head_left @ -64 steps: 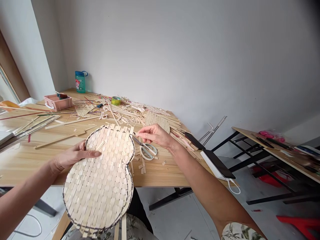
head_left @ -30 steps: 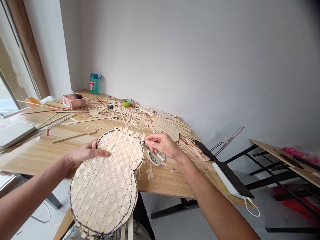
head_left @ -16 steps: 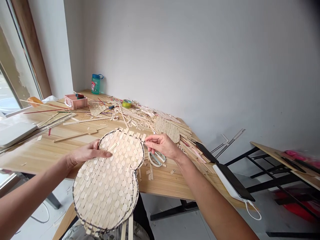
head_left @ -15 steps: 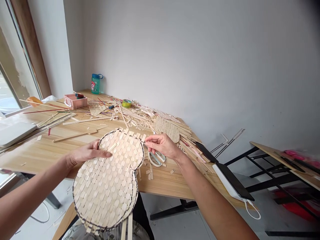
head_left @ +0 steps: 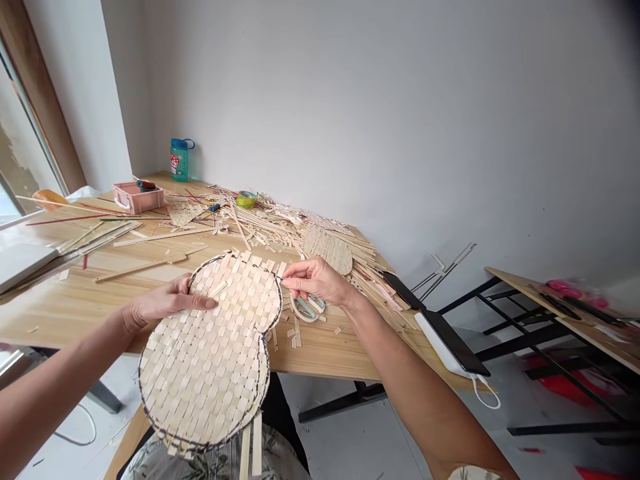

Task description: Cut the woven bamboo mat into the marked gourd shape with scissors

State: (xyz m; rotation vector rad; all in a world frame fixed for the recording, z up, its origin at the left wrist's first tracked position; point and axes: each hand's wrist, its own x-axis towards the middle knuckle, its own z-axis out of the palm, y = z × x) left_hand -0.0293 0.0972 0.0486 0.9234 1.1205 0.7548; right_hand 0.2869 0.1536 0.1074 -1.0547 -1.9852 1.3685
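Note:
A gourd-shaped woven panel (head_left: 210,360) of pale flat strips, edged with dark cord, is held tilted over the table's front edge. My left hand (head_left: 173,298) grips its upper left rim, thumb lying on the front face and fingers hidden behind. At the upper right rim, my right hand (head_left: 313,279) is closed in a pinch beside the cord; what is between the fingertips is too small to make out. White-handled scissors (head_left: 309,309) lie on the table just below my right hand. Loose strip ends hang from the panel's bottom.
Pale strips (head_left: 275,227) and another woven piece (head_left: 327,249) cover the wooden table's (head_left: 330,350) back. A pink basket (head_left: 139,199), teal bottle (head_left: 179,161) and green tape roll (head_left: 246,199) stand behind. A black device (head_left: 455,341) with a white cable lies at the right edge.
The view has shifted slightly, so the table items appear further left and a little higher. Both hands keep their places on the panel, with the right hand still pinched at the rim.

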